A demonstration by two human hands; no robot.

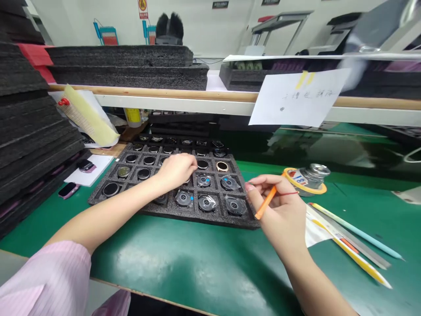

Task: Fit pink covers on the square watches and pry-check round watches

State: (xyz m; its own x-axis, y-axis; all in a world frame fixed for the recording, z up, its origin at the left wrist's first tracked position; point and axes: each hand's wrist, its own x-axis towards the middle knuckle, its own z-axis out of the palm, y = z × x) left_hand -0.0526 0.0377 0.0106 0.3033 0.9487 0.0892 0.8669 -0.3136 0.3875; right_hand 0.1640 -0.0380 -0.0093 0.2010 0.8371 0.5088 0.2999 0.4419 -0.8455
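Our green desk [184, 272] carries a black foam tray [210, 215] beneath the left grip [177, 171], with a steel ruler [348, 235] and yellow pencil [358, 259] lying right of the right grip [279, 206].

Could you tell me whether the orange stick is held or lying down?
Held: the right hand pinches the orange stick.
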